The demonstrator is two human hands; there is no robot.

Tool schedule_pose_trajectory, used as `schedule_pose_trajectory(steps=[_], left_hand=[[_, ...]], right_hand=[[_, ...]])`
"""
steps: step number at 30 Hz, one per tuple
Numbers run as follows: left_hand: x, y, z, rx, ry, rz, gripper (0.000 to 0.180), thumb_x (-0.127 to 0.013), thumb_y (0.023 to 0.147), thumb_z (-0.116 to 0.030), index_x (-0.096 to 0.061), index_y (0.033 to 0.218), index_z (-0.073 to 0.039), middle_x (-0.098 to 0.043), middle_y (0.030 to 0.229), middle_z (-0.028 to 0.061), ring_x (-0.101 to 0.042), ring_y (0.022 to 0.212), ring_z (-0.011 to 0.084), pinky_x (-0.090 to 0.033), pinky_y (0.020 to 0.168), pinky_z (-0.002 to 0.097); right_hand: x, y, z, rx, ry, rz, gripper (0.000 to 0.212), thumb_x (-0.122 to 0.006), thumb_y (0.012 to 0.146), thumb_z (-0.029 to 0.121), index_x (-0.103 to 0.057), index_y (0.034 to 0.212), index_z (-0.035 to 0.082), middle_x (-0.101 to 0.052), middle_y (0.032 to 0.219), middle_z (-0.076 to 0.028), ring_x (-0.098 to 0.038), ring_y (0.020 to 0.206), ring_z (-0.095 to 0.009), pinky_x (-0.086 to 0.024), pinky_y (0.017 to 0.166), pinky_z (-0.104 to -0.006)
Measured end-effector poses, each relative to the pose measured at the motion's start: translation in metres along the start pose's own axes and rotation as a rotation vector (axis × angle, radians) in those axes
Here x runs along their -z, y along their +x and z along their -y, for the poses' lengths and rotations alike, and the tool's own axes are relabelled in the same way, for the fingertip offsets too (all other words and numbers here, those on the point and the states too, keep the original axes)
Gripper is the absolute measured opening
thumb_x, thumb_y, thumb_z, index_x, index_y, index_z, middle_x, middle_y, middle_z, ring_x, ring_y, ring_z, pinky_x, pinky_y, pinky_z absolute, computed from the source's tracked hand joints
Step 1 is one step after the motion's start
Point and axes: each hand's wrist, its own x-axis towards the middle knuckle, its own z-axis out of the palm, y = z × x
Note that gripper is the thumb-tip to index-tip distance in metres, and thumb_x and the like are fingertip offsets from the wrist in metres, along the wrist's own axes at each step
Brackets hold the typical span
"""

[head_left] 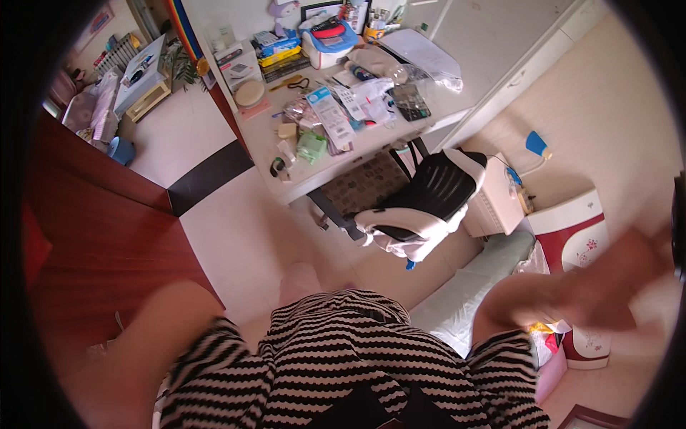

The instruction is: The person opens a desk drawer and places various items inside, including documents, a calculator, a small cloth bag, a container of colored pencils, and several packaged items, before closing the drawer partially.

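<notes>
My right hand (pixel 622 275) is raised at the right rim, smeared by motion, in front of the pale wall and a bed's headboard (pixel 564 225). A dark object (pixel 679 229) shows beside it at the very edge; whether the hand touches it I cannot tell. At the lower left my left arm (pixel 168 318) bends out from a striped sleeve, close to a dark red wooden door (pixel 107 250). Blur hides my left hand (pixel 93 390) and its fingers. Nothing held can be made out in either hand.
Ahead stands a white desk (pixel 304 182) crowded with packets, books, a calculator (pixel 411 102) and a blue-white bag (pixel 329 44). A black-and-white swivel chair (pixel 436 189) is beside it. Right of that are a bedside cabinet (pixel 493 200) and a bed (pixel 457 297). A doorway opens at left.
</notes>
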Motion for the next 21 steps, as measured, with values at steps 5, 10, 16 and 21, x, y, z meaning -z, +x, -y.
schedule_pose_trajectory(steps=[5,10,16,21], left_hand=[[0.096,0.013,0.108,0.378,-0.168,-0.467,0.063,-0.037,0.091,-0.051,-0.028,0.142,-0.014,-0.029,0.146,0.0095,-0.024,0.135,0.0248,-0.023,0.105,0.0530],[0.176,0.031,0.147,0.621,-0.121,-0.618,0.066,-0.036,0.091,-0.052,-0.020,0.144,-0.016,-0.021,0.149,0.0081,-0.022,0.136,0.0249,-0.021,0.105,0.0562],[0.211,0.095,0.171,0.815,-0.044,-0.463,0.064,-0.035,0.093,-0.051,-0.019,0.145,-0.018,-0.018,0.150,0.0063,-0.018,0.138,0.0241,-0.018,0.106,0.0561],[0.210,0.121,0.206,0.925,-0.021,-0.306,0.061,-0.035,0.093,-0.051,-0.022,0.144,-0.020,-0.020,0.149,0.0059,-0.018,0.138,0.0214,-0.017,0.107,0.0555]], right_hand=[[0.120,-0.164,-0.164,-0.775,0.080,-1.172,0.060,-0.035,0.092,0.050,-0.030,0.139,0.013,-0.033,0.143,-0.009,-0.026,0.135,-0.024,-0.016,0.108,-0.0516],[0.161,-0.237,-0.251,-0.802,0.026,-1.472,0.067,-0.033,0.092,0.051,-0.017,0.145,0.014,-0.021,0.149,-0.008,-0.020,0.137,-0.023,-0.007,0.109,-0.0536],[0.173,-0.250,-0.279,-0.667,-0.037,-1.629,0.067,-0.037,0.091,0.051,-0.020,0.144,0.014,-0.026,0.147,-0.007,-0.025,0.135,-0.023,-0.008,0.108,-0.0546],[0.177,-0.253,-0.264,-0.556,-0.181,-1.674,0.067,-0.038,0.091,0.051,-0.021,0.144,0.014,-0.026,0.147,-0.007,-0.025,0.135,-0.022,-0.008,0.108,-0.0533]])
